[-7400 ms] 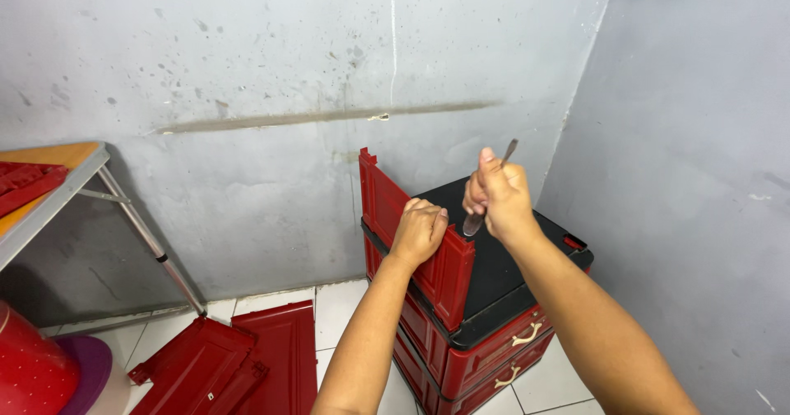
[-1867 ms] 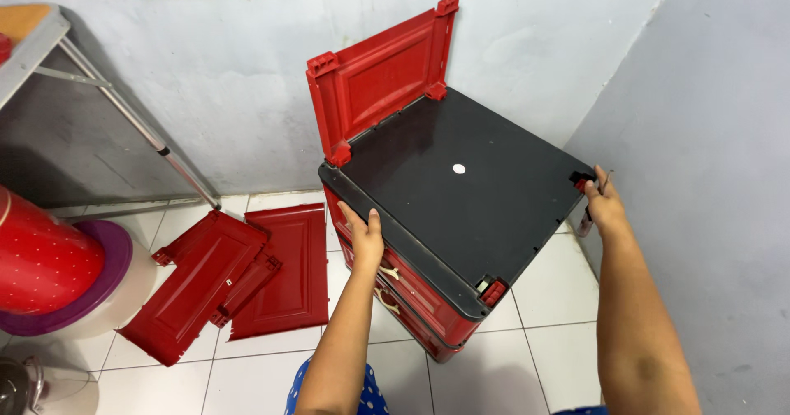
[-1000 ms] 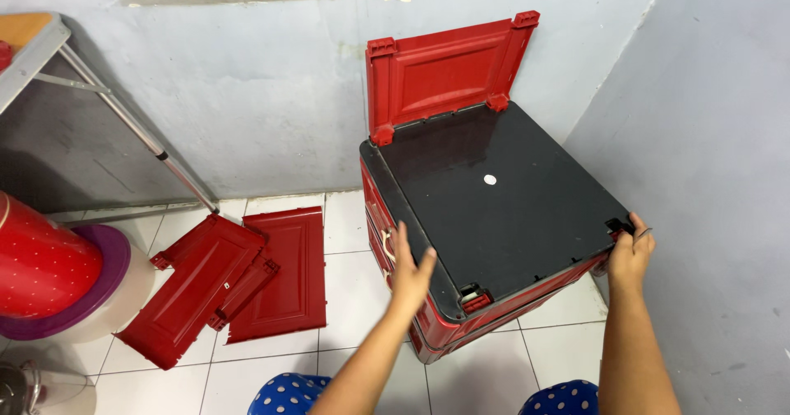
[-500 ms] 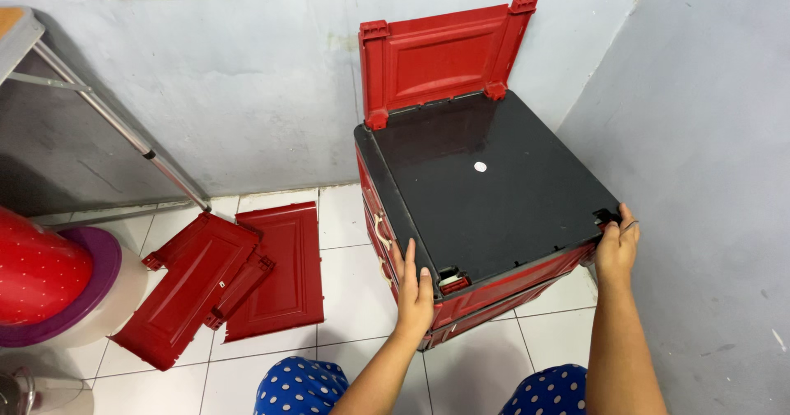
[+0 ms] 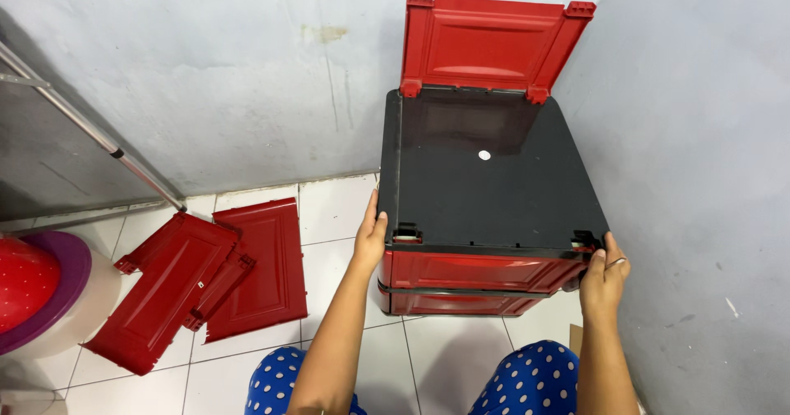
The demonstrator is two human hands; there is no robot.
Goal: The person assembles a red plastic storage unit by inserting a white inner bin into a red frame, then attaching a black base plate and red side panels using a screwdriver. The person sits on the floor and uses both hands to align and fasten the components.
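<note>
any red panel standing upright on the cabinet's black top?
Yes, one red panel stands upright at the back edge of the black top, against the wall.

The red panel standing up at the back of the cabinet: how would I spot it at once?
Find the corner where the two grey walls meet; the red cabinet with a black top stands there, gripped at its front corners by the left hand and right hand. The upright red panel rises from its back edge against the wall, while the other red panels lie flat on the floor tiles.
</note>
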